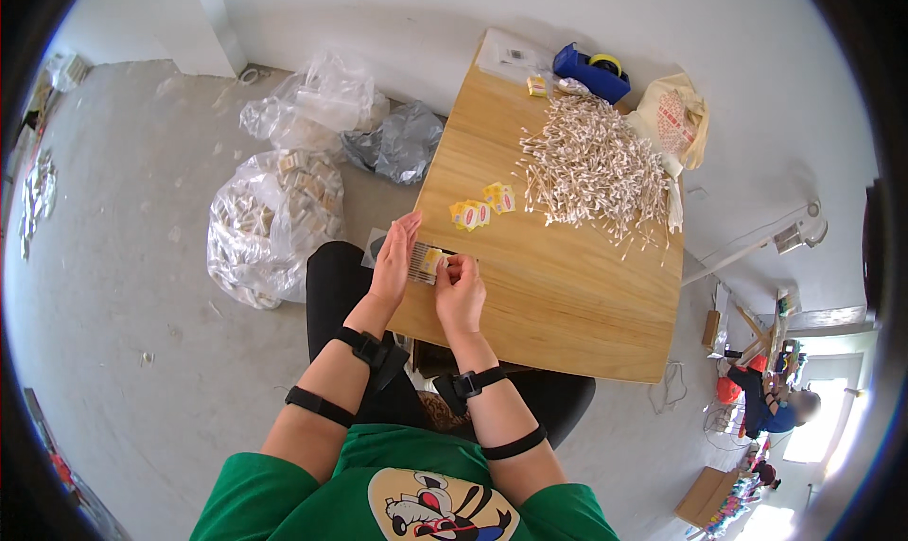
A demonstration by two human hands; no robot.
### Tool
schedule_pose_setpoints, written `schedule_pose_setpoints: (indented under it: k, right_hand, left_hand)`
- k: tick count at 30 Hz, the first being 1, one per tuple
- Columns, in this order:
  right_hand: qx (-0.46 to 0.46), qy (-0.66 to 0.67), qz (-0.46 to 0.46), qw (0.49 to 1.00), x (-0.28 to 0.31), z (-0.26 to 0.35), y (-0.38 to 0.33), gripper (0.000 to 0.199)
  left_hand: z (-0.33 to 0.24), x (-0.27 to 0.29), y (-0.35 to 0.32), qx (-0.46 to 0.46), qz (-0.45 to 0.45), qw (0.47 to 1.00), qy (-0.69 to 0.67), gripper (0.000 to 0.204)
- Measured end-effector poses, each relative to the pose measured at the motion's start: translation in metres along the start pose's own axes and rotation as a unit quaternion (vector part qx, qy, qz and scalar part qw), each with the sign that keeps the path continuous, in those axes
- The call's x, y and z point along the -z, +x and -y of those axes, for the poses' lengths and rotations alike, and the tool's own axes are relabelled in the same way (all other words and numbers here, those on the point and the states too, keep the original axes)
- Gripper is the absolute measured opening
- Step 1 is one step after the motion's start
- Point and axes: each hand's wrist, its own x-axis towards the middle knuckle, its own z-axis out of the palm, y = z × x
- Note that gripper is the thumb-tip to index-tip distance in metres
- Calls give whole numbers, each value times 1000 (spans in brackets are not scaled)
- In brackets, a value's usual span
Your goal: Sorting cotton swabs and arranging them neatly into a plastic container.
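Small packet of sticks (425, 261) pinched between both hands (427, 271), its contents half hidden by fingers.

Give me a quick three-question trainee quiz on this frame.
1. True or false: both hands hold the small packet at the table's near edge.
2. What lies heaped at the table's far end? A) cotton swabs B) screws C) coins
3. Where are the clear plastic bags?

Key
1. True: left hand and right hand both hold it.
2. A: cotton swabs.
3. On the floor, left of the table: clear plastic bags.
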Motion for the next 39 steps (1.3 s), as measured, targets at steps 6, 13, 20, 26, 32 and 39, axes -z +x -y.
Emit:
schedule_pose_setpoints:
  k: [6, 13, 20, 26, 32, 39]
  right_hand:
    - [-17, 14, -20, 1000, -1, -3, 1, 15]
    - [-14, -6, 17, 1000, -3, 0, -2, 13]
    - [-27, 0, 38, 999, 2, 0, 7, 16]
    - [-36, -4, 46, 998, 2, 1, 10, 19]
    - [-34, -23, 86, 995, 1, 2, 20, 20]
    - [-49, -34, 72, 996, -1, -8, 20, 26]
  left_hand:
    - [-1, 1, 0, 6, -7, 1000, 1, 57]
    - [-5, -4, -1, 11, -10, 1000, -3, 57]
    - [-1, 0, 1, 5, -3, 1000, -24, 56]
    - [-4, -3, -1, 9, -7, 1000, -29, 55]
    - [-6, -4, -1, 15, -11, 1000, -17, 54]
    - [-2, -2, 1, 6, -4, 999, -36, 54]
